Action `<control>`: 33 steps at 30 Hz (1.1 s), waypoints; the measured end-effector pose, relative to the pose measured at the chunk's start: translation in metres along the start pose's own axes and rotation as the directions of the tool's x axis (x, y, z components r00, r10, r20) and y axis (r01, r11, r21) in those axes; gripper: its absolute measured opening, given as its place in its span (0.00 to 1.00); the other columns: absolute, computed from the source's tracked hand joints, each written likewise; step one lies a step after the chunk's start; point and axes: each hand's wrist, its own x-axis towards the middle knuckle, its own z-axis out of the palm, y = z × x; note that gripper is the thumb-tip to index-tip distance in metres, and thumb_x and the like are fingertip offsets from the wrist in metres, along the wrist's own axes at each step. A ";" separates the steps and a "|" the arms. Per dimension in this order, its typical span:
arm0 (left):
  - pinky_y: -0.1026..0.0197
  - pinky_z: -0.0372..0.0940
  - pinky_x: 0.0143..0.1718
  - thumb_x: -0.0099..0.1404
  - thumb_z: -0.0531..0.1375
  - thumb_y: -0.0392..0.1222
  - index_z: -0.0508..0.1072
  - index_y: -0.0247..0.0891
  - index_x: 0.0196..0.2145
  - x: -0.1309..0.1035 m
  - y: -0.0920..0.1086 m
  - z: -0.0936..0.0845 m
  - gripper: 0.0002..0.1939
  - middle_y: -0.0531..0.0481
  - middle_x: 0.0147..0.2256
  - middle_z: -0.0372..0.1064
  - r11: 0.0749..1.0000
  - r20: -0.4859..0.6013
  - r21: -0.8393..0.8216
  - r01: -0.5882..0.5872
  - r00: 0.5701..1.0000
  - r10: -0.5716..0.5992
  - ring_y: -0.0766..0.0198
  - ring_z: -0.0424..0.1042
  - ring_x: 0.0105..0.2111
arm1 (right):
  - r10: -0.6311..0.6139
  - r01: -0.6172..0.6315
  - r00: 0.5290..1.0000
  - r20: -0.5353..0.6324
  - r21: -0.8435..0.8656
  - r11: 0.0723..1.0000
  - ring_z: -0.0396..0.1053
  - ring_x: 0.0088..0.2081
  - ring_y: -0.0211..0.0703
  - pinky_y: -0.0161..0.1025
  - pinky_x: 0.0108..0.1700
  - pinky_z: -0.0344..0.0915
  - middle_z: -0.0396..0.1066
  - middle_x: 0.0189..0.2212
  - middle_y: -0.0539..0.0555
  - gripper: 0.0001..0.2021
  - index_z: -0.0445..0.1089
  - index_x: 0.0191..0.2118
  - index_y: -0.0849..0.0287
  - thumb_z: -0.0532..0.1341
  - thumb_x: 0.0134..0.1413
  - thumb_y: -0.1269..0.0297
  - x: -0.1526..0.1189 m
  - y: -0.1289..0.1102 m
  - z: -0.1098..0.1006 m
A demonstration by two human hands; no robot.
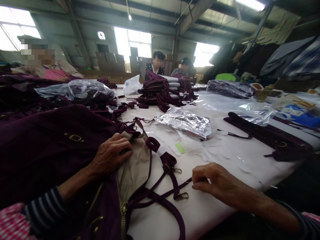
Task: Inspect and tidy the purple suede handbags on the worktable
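A dark purple bag [82,140] with brass hardware lies at the left, its zipped opening showing a beige lining [136,158]. My left hand [112,151] has its fingers curled over the edge of that opening, gripping the cloth. A brass zipper [123,213] runs down the near side. Beside the opening, a rolled purple shoulder strap [160,151] in a white wrap ends in metal clips [183,196]. My right hand [212,180] is closed in a pinch above the white table, at the end of a thin purple cord [183,184] running from the bag.
Finished-looking purple bags [162,90] are stacked mid-table. A silvery plastic packet [186,121] and a green slip [179,148] lie on the white table [215,213]. Another folded purple bag [272,136] rests at right. Co-workers sit across the table.
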 end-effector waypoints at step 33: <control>0.59 0.58 0.37 0.70 0.55 0.47 0.76 0.41 0.33 0.002 -0.001 0.000 0.12 0.51 0.31 0.70 1.000 0.018 0.017 0.001 1.000 -0.001 0.58 0.63 0.38 | -0.471 0.467 0.881 0.050 -0.258 0.846 0.65 0.33 0.39 0.34 0.35 0.59 0.69 0.31 0.51 0.12 0.68 0.34 0.58 0.52 0.68 0.76 0.008 -0.004 0.029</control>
